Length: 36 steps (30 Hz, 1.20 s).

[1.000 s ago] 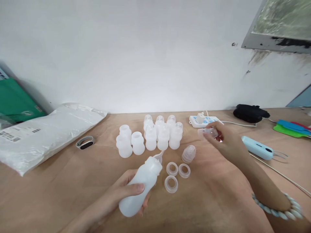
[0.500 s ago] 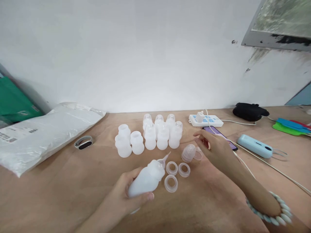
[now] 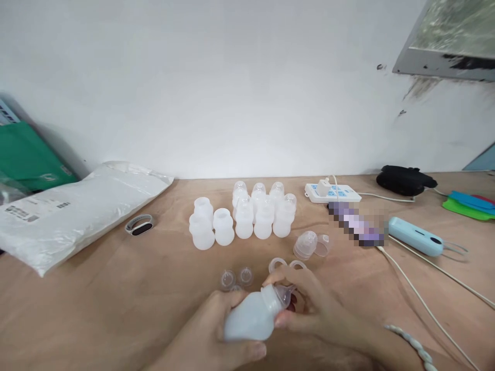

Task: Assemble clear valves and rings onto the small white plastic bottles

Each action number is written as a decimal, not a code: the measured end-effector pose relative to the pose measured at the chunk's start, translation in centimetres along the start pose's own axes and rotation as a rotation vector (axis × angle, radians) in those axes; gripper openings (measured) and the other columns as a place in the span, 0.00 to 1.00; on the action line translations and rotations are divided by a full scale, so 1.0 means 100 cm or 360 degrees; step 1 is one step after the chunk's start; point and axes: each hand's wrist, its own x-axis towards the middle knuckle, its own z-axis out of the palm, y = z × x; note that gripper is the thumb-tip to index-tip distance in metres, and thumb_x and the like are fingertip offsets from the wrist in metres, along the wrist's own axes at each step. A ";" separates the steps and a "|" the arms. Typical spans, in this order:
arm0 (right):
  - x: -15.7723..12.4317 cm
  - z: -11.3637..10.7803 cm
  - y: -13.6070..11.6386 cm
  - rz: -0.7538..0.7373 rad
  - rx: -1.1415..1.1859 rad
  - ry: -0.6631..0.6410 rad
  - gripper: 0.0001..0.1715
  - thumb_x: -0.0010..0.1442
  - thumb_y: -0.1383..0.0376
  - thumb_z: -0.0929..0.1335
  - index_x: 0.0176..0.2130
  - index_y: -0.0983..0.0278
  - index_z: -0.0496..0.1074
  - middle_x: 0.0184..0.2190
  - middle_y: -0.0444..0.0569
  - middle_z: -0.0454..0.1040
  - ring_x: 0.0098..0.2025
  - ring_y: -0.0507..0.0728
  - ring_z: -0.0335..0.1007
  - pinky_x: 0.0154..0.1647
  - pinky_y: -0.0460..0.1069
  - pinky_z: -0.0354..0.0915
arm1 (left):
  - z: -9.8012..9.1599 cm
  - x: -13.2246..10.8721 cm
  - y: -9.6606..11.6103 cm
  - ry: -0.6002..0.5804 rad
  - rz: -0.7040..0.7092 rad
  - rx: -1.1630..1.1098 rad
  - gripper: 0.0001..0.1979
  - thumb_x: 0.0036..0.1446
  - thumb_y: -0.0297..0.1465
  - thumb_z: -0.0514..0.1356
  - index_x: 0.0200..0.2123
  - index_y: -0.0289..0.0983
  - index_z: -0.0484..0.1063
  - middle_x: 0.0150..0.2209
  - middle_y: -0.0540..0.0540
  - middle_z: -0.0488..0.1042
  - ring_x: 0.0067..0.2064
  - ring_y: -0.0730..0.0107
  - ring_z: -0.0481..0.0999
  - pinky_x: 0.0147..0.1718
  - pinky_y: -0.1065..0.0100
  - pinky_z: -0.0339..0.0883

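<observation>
My left hand is wrapped round a milky white baby bottle, tilted with its neck to the right. A clear teat sticks out of the neck. My right hand grips the translucent collar ring at the neck, thumb below and fingers above. Just beyond that hand lie two more rings, partly covered by it. Loose clear teats rest beyond the bottle, one mostly hidden. Farther right are stacked clear caps and a single cap on its side.
Several capped bottles stand in rows at the back, with open bottles to their left. A wristband and a white parcel lie left. To the right are a power strip, a blurred phone, cables and a light-blue device.
My right hand has come from near the caps down to the bottle neck and closed on a ring there. The bottle has shifted right and tipped flatter. One ring has left the table.
</observation>
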 end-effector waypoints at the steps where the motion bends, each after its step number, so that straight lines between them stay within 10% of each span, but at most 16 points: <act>1: 0.000 -0.004 0.000 -0.0102 -0.0067 -0.0054 0.18 0.62 0.49 0.69 0.44 0.59 0.70 0.35 0.46 0.74 0.35 0.54 0.71 0.33 0.47 0.68 | -0.002 0.000 0.000 -0.0110 -0.0115 -0.0184 0.18 0.46 0.43 0.68 0.37 0.39 0.74 0.28 0.51 0.73 0.27 0.68 0.70 0.26 0.70 0.63; 7: 0.001 -0.011 0.003 -0.0227 -0.0203 -0.0151 0.40 0.62 0.53 0.71 0.65 0.54 0.52 0.61 0.55 0.66 0.60 0.61 0.65 0.56 0.57 0.68 | -0.003 0.002 -0.002 0.0188 -0.0047 0.0012 0.16 0.47 0.41 0.68 0.39 0.40 0.77 0.33 0.50 0.76 0.34 0.62 0.73 0.32 0.68 0.64; 12: 0.004 -0.011 -0.002 0.0055 -0.0229 -0.0134 0.13 0.66 0.59 0.67 0.51 0.57 0.69 0.48 0.49 0.75 0.47 0.58 0.73 0.50 0.55 0.71 | -0.003 0.002 -0.001 0.0266 0.0036 0.0557 0.11 0.50 0.37 0.66 0.36 0.40 0.77 0.31 0.50 0.78 0.32 0.62 0.74 0.29 0.68 0.61; 16: 0.003 -0.015 -0.003 0.0054 -0.0143 -0.0088 0.44 0.56 0.56 0.76 0.64 0.53 0.56 0.63 0.53 0.62 0.61 0.63 0.63 0.59 0.58 0.65 | -0.003 0.001 0.008 0.0227 -0.0006 0.0660 0.09 0.52 0.37 0.63 0.37 0.40 0.77 0.32 0.51 0.79 0.32 0.64 0.75 0.30 0.69 0.62; 21: 0.004 -0.012 -0.005 0.0272 -0.0237 -0.0218 0.16 0.63 0.58 0.70 0.51 0.58 0.71 0.45 0.48 0.76 0.45 0.59 0.72 0.48 0.55 0.70 | -0.002 0.001 0.010 0.0190 -0.0033 0.0717 0.10 0.52 0.36 0.63 0.37 0.40 0.77 0.32 0.51 0.79 0.31 0.64 0.74 0.30 0.69 0.61; 24: 0.007 -0.017 -0.007 -0.0061 -0.0200 -0.0251 0.14 0.62 0.66 0.71 0.49 0.57 0.72 0.49 0.47 0.74 0.49 0.57 0.71 0.51 0.53 0.68 | -0.007 0.000 0.007 0.0178 -0.0128 0.0483 0.13 0.49 0.39 0.66 0.38 0.40 0.76 0.33 0.50 0.78 0.35 0.61 0.74 0.31 0.68 0.63; 30: 0.005 -0.036 0.000 -0.0417 -0.0165 0.0104 0.17 0.64 0.68 0.70 0.51 0.54 0.69 0.51 0.46 0.72 0.53 0.55 0.70 0.52 0.50 0.67 | -0.026 -0.004 -0.002 -0.0563 -0.0227 -0.0743 0.27 0.49 0.52 0.66 0.47 0.41 0.73 0.26 0.52 0.74 0.23 0.72 0.71 0.23 0.73 0.63; 36: 0.003 -0.041 0.010 -0.0294 -0.0276 0.0319 0.21 0.62 0.61 0.72 0.53 0.51 0.67 0.50 0.46 0.73 0.53 0.59 0.70 0.51 0.53 0.67 | -0.049 -0.003 0.004 0.0291 0.0355 -0.0909 0.30 0.52 0.53 0.64 0.54 0.44 0.69 0.45 0.44 0.78 0.38 0.60 0.78 0.33 0.67 0.73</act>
